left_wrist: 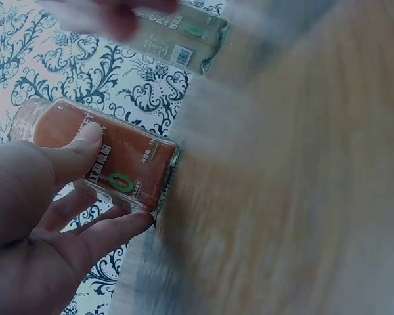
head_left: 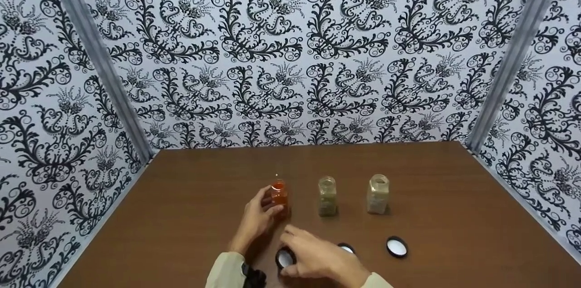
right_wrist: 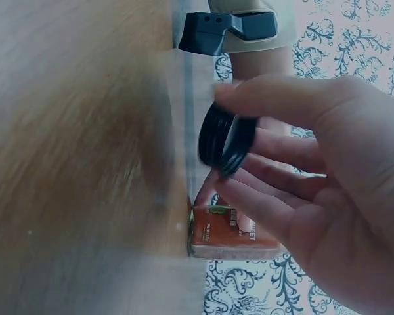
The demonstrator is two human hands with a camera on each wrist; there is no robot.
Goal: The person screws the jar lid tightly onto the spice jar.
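Note:
My left hand [head_left: 258, 220] grips a square glass spice jar [head_left: 280, 197] of orange-red powder, its mouth uncovered. In the left wrist view the thumb lies across the label of this jar [left_wrist: 118, 154] and the fingers curl beneath. Nearer the front, my right hand [head_left: 317, 254] pinches a black lid [head_left: 285, 259] with a white inside. The right wrist view has this black lid [right_wrist: 217, 134] between thumb and fingertips, apart from the red jar [right_wrist: 223, 233] behind it.
Two more uncovered glass jars stand to the right, one of greenish powder [head_left: 327, 197], the other of paler powder [head_left: 378, 195]. A black lid [head_left: 397, 247] lies white side up at the right. Another lid [head_left: 347, 248] is partly hidden behind my right hand. Patterned walls enclose the brown table [head_left: 204, 179].

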